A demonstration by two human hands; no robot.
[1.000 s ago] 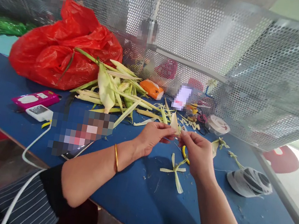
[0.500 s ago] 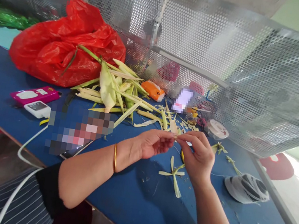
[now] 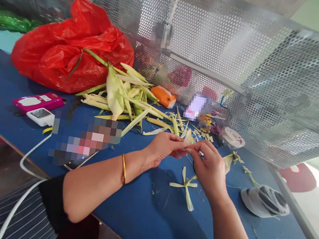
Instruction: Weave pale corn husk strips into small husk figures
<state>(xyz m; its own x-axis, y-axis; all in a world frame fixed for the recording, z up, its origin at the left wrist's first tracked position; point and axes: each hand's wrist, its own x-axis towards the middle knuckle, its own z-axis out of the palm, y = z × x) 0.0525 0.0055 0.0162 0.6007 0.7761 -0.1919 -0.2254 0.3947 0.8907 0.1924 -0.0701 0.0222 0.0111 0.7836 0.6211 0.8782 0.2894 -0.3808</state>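
Observation:
My left hand [image 3: 168, 149] and my right hand [image 3: 209, 166] meet fingertip to fingertip over the blue table. Both are closed in a pinch around a small pale corn husk piece [image 3: 188, 137], whose tip sticks up between them; its lower part is hidden by the fingers. Below the hands lies a cross-shaped husk piece [image 3: 187, 186] with several pale arms. To the right, a spool of thread [image 3: 265, 201] rests on its side, and a fine thread runs from it toward my right hand. A heap of green corn husks [image 3: 116, 93] lies beyond my left forearm.
A big red plastic bag [image 3: 73, 50] stands at the back left. A phone [image 3: 84, 160], partly blurred, lies by my left forearm, near a white device [image 3: 41, 116] with a cable. An orange packet [image 3: 163, 96] and a perforated metal screen [image 3: 211, 34] line the back.
My left hand has turned, its back now more toward me, and its fingers have straightened. My right hand has shifted slightly left and down. More of the pale husk piece shows above the fingertips.

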